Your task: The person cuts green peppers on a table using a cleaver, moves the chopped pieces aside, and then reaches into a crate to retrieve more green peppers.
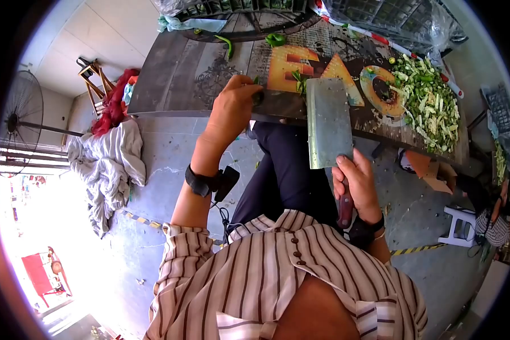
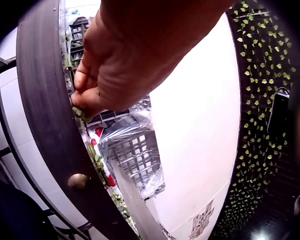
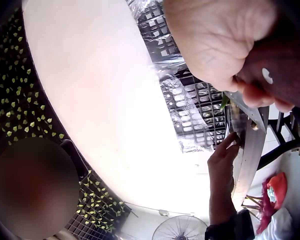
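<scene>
My right hand (image 1: 358,184) grips a cleaver (image 1: 330,122) by its dark red-brown handle. The broad grey blade, flecked with green bits, lies over the front edge of the table (image 1: 170,73) in the head view. At that same edge, left of the blade, my left hand (image 1: 229,110) pinches a small green pepper piece (image 2: 81,113), mostly hidden by the fingers. A few green scraps (image 1: 299,82) sit just beyond the blade. Chopped green peppers (image 1: 428,105) are heaped at the table's right end. Farther back lie a long green pepper (image 1: 226,46) and a curled green pepper (image 1: 275,39).
Black plastic crates (image 1: 374,22) with clear film stand along the far edge. A red-and-white pole (image 1: 379,38) runs beside them. On the left are a fan (image 1: 22,122) and grey cloth (image 1: 110,164); a white stool (image 1: 459,226) stands on the right.
</scene>
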Motion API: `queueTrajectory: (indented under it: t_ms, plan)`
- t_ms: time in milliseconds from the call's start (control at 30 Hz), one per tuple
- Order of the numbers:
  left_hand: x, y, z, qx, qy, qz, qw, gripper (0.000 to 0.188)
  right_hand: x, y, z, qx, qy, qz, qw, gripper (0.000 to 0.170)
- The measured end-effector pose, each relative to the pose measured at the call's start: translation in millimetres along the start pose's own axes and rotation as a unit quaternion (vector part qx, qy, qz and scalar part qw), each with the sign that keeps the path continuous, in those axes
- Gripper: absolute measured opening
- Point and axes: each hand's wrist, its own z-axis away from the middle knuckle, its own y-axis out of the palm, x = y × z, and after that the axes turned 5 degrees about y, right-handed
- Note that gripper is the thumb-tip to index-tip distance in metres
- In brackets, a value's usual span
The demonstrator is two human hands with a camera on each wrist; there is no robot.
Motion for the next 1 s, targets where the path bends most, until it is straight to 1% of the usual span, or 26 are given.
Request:
queueTrajectory:
  t_ms: [67, 100, 167, 200, 267, 300, 367, 433, 500, 567, 600, 667, 767, 1000]
  plan:
    - [-3, -2, -2, 0.034, -0.055, 0.027, 0.998, 0.020, 2, 1, 0, 0.004, -0.001, 0.000, 1.000, 0.016]
    - [-5, -1, -2, 0.035, -0.055, 0.027, 0.998, 0.020, 4, 4, 1, 0.004, -0.002, 0.007, 1.000, 0.015]
    - [-9, 5, -1, 0.002, -0.032, 0.004, 0.999, 0.019, 5, 6, 1, 0.002, -0.005, 0.011, 1.000, 0.015]
    - [-10, 9, -1, 0.005, -0.031, 0.005, 0.999, 0.019, 4, 5, 0, 0.001, -0.005, 0.019, 1.000, 0.015]
    - [-14, 16, 1, -0.033, -0.007, -0.038, 0.999, 0.015, 3, 4, 0, -0.002, -0.003, 0.027, 1.000, 0.015]
    - [-16, 17, 1, -0.031, -0.006, -0.036, 0.999, 0.015, 3, 4, -1, 0.013, -0.015, 0.050, 0.999, 0.015]
    - [-22, 18, 1, -0.058, -0.037, -0.044, 0.997, 0.010, 4, 4, -1, 0.027, -0.026, 0.073, 0.997, 0.016]
    - [-23, 19, 1, -0.060, -0.045, -0.035, 0.997, 0.010, 6, 6, -2, 0.048, -0.037, 0.106, 0.993, 0.017]
    - [-22, 19, 1, -0.062, -0.054, -0.028, 0.996, 0.009, 7, 10, -3, 0.047, -0.041, 0.116, 0.991, 0.018]
    - [-22, 19, 2, -0.052, -0.042, -0.061, 0.996, 0.009, 7, 12, -3, 0.031, -0.054, 0.197, 0.978, 0.017]
    - [-22, 19, 2, -0.051, -0.042, -0.061, 0.996, 0.009, 8, 16, -4, 0.025, -0.055, 0.196, 0.979, 0.017]
    - [-23, 20, 1, -0.052, -0.027, -0.117, 0.991, 0.010, 11, 23, -4, 0.022, -0.058, 0.206, 0.977, 0.017]
    - [-26, 21, 1, -0.050, -0.027, -0.131, 0.990, 0.010, 12, 27, -7, 0.019, -0.062, 0.223, 0.973, 0.018]
    - [-23, 25, 2, -0.062, -0.026, -0.123, 0.990, 0.009, 23, 29, -11, 0.026, -0.044, 0.278, 0.959, 0.019]
